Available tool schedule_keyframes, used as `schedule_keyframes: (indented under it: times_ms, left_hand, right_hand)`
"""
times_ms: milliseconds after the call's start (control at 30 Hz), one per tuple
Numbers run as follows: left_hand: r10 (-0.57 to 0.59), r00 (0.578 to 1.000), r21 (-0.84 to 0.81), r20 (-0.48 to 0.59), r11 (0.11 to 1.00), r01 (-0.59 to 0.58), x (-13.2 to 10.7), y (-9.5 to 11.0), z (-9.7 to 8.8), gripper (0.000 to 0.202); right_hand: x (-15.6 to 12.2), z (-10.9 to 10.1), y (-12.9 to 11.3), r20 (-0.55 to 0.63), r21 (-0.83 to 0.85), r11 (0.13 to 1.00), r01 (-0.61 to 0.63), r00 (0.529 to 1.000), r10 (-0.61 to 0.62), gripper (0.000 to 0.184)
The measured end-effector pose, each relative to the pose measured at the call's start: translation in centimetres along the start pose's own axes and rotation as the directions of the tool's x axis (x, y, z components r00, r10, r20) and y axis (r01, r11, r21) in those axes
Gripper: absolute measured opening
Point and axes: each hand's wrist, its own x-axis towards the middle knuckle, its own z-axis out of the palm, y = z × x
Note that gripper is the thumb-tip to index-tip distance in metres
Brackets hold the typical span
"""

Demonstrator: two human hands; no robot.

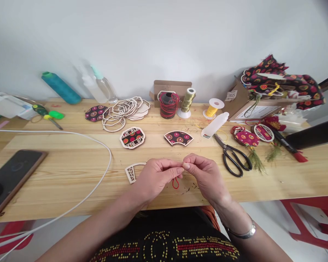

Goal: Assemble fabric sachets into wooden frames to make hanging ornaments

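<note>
My left hand [160, 178] and my right hand [202, 174] meet over the table's front part, both with fingertips pinched together. A loop of red cord [175, 183] hangs below the pinched fingers; the rest of it is hidden by them. Partly behind my left hand lies a fan-shaped wooden frame [130, 174] with a lattice end. Beyond my hands rests a fan-shaped piece covered in dark patterned fabric [178, 138]. A rounded fabric piece with a wooden lattice frame [132, 138] lies to its left.
Black-handled scissors [235, 158] and a white squeeze bottle [214, 125] lie to the right. Thread spools [168, 105] and stacked wooden frames [125, 111] stand farther back. A white cable [109, 160] curves past a phone [15, 178] at left. A filled cardboard box [258, 111] sits back right.
</note>
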Motion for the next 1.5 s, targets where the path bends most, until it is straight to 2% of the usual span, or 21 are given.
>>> schedule_keyframes:
  times_ms: [100, 200, 300, 400, 467, 533, 633, 800, 1000, 1100, 1167, 1267, 1367, 1500]
  left_hand:
    - [0.148, 0.989, 0.150, -0.027, 0.978, -0.142, -0.3, -0.1, -0.1, 0.016]
    - [0.299, 0.954, 0.275, -0.022, 0.919, -0.281, -0.7, -0.3, -0.1, 0.019]
    - [0.375, 0.924, 0.308, -0.070, 0.889, -0.338, -0.9, -0.3, -0.6, 0.018]
    - [0.340, 0.904, 0.240, -0.259, 0.929, -0.280, -1.0, -0.1, -2.0, 0.015]
    - [0.291, 0.881, 0.189, -0.374, 0.954, -0.235, -1.2, -0.3, -3.3, 0.012]
    - [0.242, 0.859, 0.133, -0.451, 0.970, -0.204, -1.5, -0.6, -4.5, 0.011]
    - [0.189, 0.864, 0.071, -0.468, 0.982, -0.176, -2.0, -1.4, -5.4, 0.014]
    - [0.127, 0.851, -0.001, -0.509, 0.989, -0.149, -2.4, -2.1, -5.6, 0.017]
    - [0.124, 0.821, 0.043, -0.558, 0.992, -0.120, -2.9, -2.6, -6.2, 0.025]
    - [0.121, 0.822, 0.078, -0.557, 0.993, -0.094, -3.4, -3.0, -6.5, 0.026]
    - [0.140, 0.812, 0.080, -0.567, 0.990, -0.115, -3.5, -3.3, -6.4, 0.024]
    - [0.180, 0.788, 0.076, -0.588, 0.983, -0.167, -3.6, -3.5, -5.9, 0.020]
    - [0.238, 0.774, 0.118, -0.586, 0.971, -0.209, -3.7, -3.4, -5.4, 0.017]
    - [0.346, 0.750, 0.202, -0.563, 0.938, -0.281, -3.8, -3.4, -5.3, 0.010]
  right_hand:
    - [-0.1, 0.3, -0.1, 0.018, -0.009, 1.000, 0.008, 1.000, -0.008, 0.012]
    - [-0.2, 0.7, -0.3, 0.018, -0.044, 0.998, 0.034, 0.999, -0.033, 0.012]
    - [0.0, 0.7, -0.3, -0.006, -0.126, 0.989, 0.073, 0.997, -0.074, 0.008]
    - [0.3, 0.0, -0.2, -0.049, -0.381, 0.915, 0.132, 0.986, -0.162, 0.015]
    - [0.5, -0.7, 0.0, -0.041, -0.577, 0.799, 0.169, 0.971, -0.236, 0.014]
    - [0.6, -1.4, 0.2, -0.005, -0.701, 0.689, 0.184, 0.965, -0.263, 0.013]
    - [0.7, -1.9, 0.4, 0.031, -0.777, 0.605, 0.174, 0.971, -0.239, 0.017]
    - [0.6, -2.0, 0.2, 0.032, -0.821, 0.547, 0.163, 0.970, -0.240, 0.016]
    - [0.6, -2.3, -0.2, 0.066, -0.851, 0.483, 0.203, 0.956, -0.285, 0.017]
    - [1.5, -2.4, -0.5, 0.134, -0.882, 0.383, 0.275, 0.925, -0.356, 0.016]
    - [2.6, -2.1, -1.0, 0.225, -0.907, 0.260, 0.333, 0.901, -0.370, 0.024]
    - [4.8, -1.4, -2.2, 0.363, -0.915, 0.073, 0.397, 0.889, -0.280, 0.040]
    - [6.8, -0.6, -3.2, 0.410, -0.912, -0.068, 0.404, 0.900, -0.148, 0.048]
    - [8.8, -0.2, -3.5, 0.470, -0.873, -0.149, 0.465, 0.882, -0.001, 0.055]
